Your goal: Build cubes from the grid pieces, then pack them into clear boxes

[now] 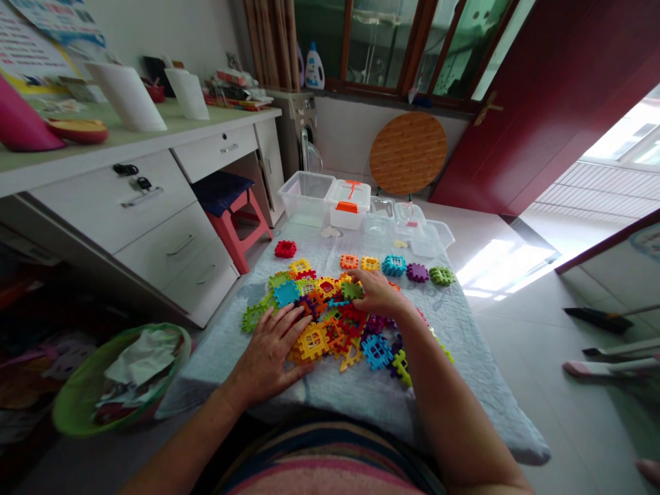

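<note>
1. Your left hand (272, 344) lies spread, fingers released, at the left edge of the tile pile (313, 341); press lightly.
2. That pile sits between your hands.
3. Your right hand (380, 291) curls over a green tile (352, 291); I cannot tell whether its fingers grasp it. Pinch opposite edges.
4. Cloth-covered surface (464, 357): clear boxes (305, 205) far end.
5. Room: green basket (66, 414) left, red door (536, 117) right.

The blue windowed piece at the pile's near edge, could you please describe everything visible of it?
The blue windowed piece is squarish, with toothed edges and a barred opening in its middle. It looks plastic. It lies face up in the pile, between a yellow pointed piece and a dark purple one; whether it touches them is unclear. Neither the left hand nor the right hand touches it.
</note>
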`<action>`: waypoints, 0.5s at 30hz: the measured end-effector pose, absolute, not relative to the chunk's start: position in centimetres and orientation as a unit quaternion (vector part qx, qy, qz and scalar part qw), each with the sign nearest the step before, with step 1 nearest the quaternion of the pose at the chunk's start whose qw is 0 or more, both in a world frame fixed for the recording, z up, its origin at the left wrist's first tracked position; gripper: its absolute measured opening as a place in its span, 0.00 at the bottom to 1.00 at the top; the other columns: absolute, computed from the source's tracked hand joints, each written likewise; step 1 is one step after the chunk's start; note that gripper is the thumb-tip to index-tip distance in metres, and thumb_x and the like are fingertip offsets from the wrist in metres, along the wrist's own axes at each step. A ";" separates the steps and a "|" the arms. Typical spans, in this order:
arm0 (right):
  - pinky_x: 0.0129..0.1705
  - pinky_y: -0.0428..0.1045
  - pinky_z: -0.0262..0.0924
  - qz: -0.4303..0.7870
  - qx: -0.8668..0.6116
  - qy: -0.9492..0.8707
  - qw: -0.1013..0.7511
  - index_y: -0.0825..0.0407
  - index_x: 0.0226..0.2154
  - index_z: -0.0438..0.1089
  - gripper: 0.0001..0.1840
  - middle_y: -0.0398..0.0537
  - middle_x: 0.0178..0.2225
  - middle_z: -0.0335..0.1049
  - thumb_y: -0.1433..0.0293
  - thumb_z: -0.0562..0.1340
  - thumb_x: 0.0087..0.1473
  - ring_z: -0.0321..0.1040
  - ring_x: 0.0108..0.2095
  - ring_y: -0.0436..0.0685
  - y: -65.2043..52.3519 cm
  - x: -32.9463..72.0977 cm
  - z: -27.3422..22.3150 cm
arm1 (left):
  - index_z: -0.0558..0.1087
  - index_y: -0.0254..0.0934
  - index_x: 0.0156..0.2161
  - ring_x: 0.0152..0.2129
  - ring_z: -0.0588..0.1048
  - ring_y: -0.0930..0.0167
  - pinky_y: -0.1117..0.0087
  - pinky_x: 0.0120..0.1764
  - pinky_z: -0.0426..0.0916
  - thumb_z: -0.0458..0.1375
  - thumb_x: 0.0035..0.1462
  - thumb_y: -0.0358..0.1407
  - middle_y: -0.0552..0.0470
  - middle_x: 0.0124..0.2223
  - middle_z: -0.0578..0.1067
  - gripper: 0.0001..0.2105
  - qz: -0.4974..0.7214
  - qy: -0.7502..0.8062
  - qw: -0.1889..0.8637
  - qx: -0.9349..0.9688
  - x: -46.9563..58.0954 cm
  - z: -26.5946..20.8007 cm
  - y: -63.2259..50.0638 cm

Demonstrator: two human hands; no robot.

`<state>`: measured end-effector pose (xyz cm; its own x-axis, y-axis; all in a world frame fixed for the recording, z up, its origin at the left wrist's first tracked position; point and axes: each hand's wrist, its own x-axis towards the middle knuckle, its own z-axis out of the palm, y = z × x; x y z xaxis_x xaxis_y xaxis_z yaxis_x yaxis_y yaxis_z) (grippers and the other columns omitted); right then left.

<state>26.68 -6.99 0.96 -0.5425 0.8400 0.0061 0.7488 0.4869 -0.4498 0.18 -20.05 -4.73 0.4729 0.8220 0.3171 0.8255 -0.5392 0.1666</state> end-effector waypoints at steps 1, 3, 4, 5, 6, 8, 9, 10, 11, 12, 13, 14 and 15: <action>0.56 0.61 0.54 0.199 -0.461 -0.858 0.105 0.51 0.57 0.63 0.37 0.55 0.54 0.67 0.72 0.64 0.41 0.62 0.54 0.66 -6.8 26.6 1.0 | 0.58 0.40 0.65 0.62 0.56 0.54 0.47 0.63 0.45 0.56 0.56 0.54 0.42 0.65 0.61 0.35 -0.183 -0.479 0.006 -0.858 0.2 -4.7 -20.1; 0.56 0.61 0.54 0.199 -0.453 -0.863 0.102 0.50 0.56 0.63 0.37 0.55 0.53 0.67 0.72 0.65 0.40 0.62 0.54 0.66 -6.4 26.4 0.9 | 0.58 0.41 0.65 0.62 0.57 0.55 0.48 0.63 0.46 0.56 0.56 0.54 0.42 0.65 0.62 0.35 -0.187 -0.480 0.008 -0.857 0.3 -4.6 -20.1; 0.56 0.61 0.54 0.199 -0.449 -0.864 0.106 0.49 0.56 0.63 0.37 0.55 0.53 0.67 0.72 0.65 0.40 0.61 0.54 0.66 -6.4 26.4 1.0 | 0.58 0.41 0.65 0.62 0.58 0.55 0.48 0.63 0.46 0.56 0.56 0.54 0.42 0.65 0.62 0.35 -0.190 -0.480 0.009 -0.856 0.3 -4.6 -20.1; 0.56 0.61 0.54 0.199 -0.447 -0.865 0.114 0.49 0.56 0.63 0.37 0.55 0.54 0.66 0.72 0.65 0.40 0.61 0.54 0.66 -6.4 26.4 1.1 | 0.58 0.41 0.65 0.61 0.58 0.55 0.48 0.63 0.47 0.56 0.56 0.54 0.42 0.65 0.62 0.35 -0.193 -0.480 0.010 -0.856 0.3 -4.5 -20.1; 0.56 0.61 0.54 0.198 -0.445 -0.864 0.125 0.49 0.56 0.62 0.37 0.54 0.54 0.66 0.72 0.65 0.40 0.60 0.54 0.66 -6.5 26.6 1.2 | 0.58 0.41 0.65 0.61 0.58 0.55 0.48 0.63 0.47 0.56 0.56 0.53 0.43 0.64 0.62 0.35 -0.194 -0.480 0.012 -0.856 0.3 -4.5 -20.1; 0.56 0.59 0.55 0.196 -0.442 -0.862 0.152 0.49 0.57 0.61 0.38 0.55 0.54 0.64 0.73 0.64 0.40 0.60 0.54 0.65 -6.7 27.4 1.8 | 0.57 0.41 0.65 0.61 0.58 0.55 0.48 0.63 0.47 0.56 0.56 0.53 0.43 0.64 0.63 0.35 -0.193 -0.478 0.017 -0.857 0.3 -4.5 -20.1; 0.55 0.58 0.55 0.194 -0.441 -0.860 0.166 0.50 0.57 0.60 0.38 0.55 0.53 0.64 0.73 0.64 0.41 0.60 0.53 0.64 -6.9 28.1 2.1 | 0.57 0.42 0.66 0.61 0.58 0.55 0.48 0.63 0.47 0.56 0.56 0.53 0.43 0.64 0.63 0.35 -0.192 -0.477 0.020 -0.858 0.3 -4.5 -20.1; 0.55 0.57 0.56 0.191 -0.442 -0.858 0.181 0.50 0.57 0.60 0.38 0.54 0.52 0.64 0.73 0.63 0.41 0.61 0.52 0.63 -6.9 29.0 2.4 | 0.56 0.42 0.66 0.61 0.58 0.55 0.48 0.63 0.47 0.56 0.57 0.52 0.43 0.64 0.63 0.35 -0.192 -0.475 0.023 -0.858 0.3 -4.5 -20.1; 0.55 0.57 0.56 0.183 -0.445 -0.855 0.194 0.50 0.57 0.59 0.37 0.54 0.51 0.65 0.74 0.62 0.41 0.62 0.51 0.62 -6.9 30.1 2.7 | 0.56 0.42 0.66 0.61 0.58 0.55 0.48 0.63 0.46 0.57 0.57 0.52 0.43 0.64 0.63 0.35 -0.192 -0.474 0.027 -0.859 0.3 -4.6 -20.1; 0.55 0.56 0.56 0.172 -0.454 -0.850 0.206 0.51 0.57 0.60 0.37 0.54 0.50 0.65 0.74 0.61 0.41 0.62 0.50 0.62 -6.7 31.5 2.9 | 0.56 0.42 0.66 0.61 0.58 0.55 0.48 0.63 0.46 0.57 0.57 0.52 0.43 0.64 0.63 0.35 -0.194 -0.471 0.031 -0.860 0.2 -4.7 -20.1; 0.54 0.56 0.56 0.157 -0.468 -0.842 0.217 0.51 0.56 0.60 0.36 0.54 0.49 0.65 0.74 0.61 0.41 0.63 0.50 0.62 -6.4 33.1 3.1 | 0.56 0.42 0.66 0.61 0.58 0.55 0.48 0.63 0.46 0.57 0.56 0.52 0.43 0.64 0.63 0.35 -0.196 -0.469 0.034 -0.860 0.2 -4.8 -20.0; 0.55 0.57 0.56 0.138 -0.487 -0.832 0.226 0.52 0.56 0.60 0.36 0.55 0.49 0.65 0.73 0.61 0.41 0.62 0.50 0.63 -6.0 34.8 3.2 | 0.56 0.41 0.65 0.61 0.59 0.55 0.48 0.63 0.47 0.57 0.56 0.52 0.43 0.64 0.63 0.35 -0.199 -0.467 0.037 -0.861 0.1 -4.9 -20.0; 0.55 0.58 0.55 0.119 -0.509 -0.820 0.234 0.53 0.56 0.60 0.36 0.56 0.49 0.65 0.73 0.61 0.41 0.62 0.50 0.64 -5.5 36.7 3.2 | 0.57 0.41 0.65 0.61 0.59 0.55 0.49 0.63 0.47 0.57 0.56 0.52 0.43 0.64 0.63 0.35 -0.200 -0.465 0.040 -0.861 0.0 -5.1 -19.9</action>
<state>36.69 -5.54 3.24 -0.3728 0.8900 0.2627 0.7789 0.4540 -0.4327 0.02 -19.88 -5.09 0.4876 0.7846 0.3829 0.8170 -0.5646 0.1167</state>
